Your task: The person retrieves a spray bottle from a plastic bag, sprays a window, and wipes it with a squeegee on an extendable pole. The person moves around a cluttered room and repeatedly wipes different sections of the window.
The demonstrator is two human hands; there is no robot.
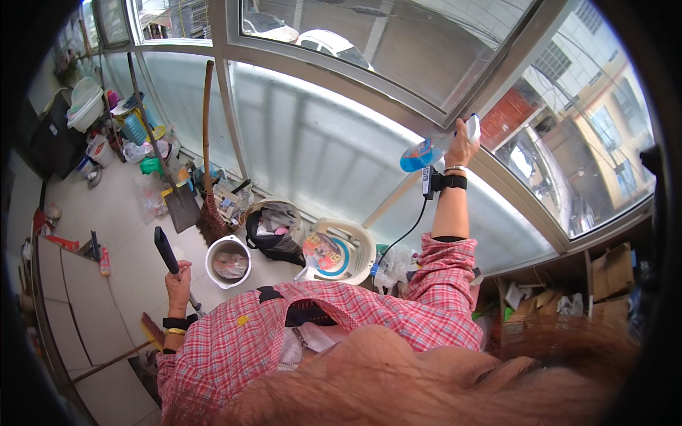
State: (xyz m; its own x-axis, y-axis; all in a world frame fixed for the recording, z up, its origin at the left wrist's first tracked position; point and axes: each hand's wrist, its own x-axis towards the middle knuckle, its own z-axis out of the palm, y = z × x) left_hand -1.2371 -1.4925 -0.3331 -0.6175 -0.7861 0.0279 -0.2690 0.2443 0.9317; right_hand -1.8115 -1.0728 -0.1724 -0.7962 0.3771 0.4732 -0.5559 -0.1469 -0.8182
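Note:
My right hand (462,145) is raised at the window frame, closed round the neck of a clear spray bottle (419,155) with blue liquid. The bottle's white spray head (473,129) points up by the right window pane (575,128). Low on the left, my left hand (179,279) grips a tool by its handle, whose black end (165,249) sticks up above the fingers. The tool's other end is hidden by my body and sleeve. Frosted glass panels (314,128) lie below the window rail, in front of me.
A white bucket (210,266) holding a plastic bag, a bagged black item (272,234) and a cream plastic chair (365,250) stand near me. A broom (208,138) and a shovel (183,207) lean at the wall. Shelves with cardboard (613,271) are at right, cabinets (90,303) at left.

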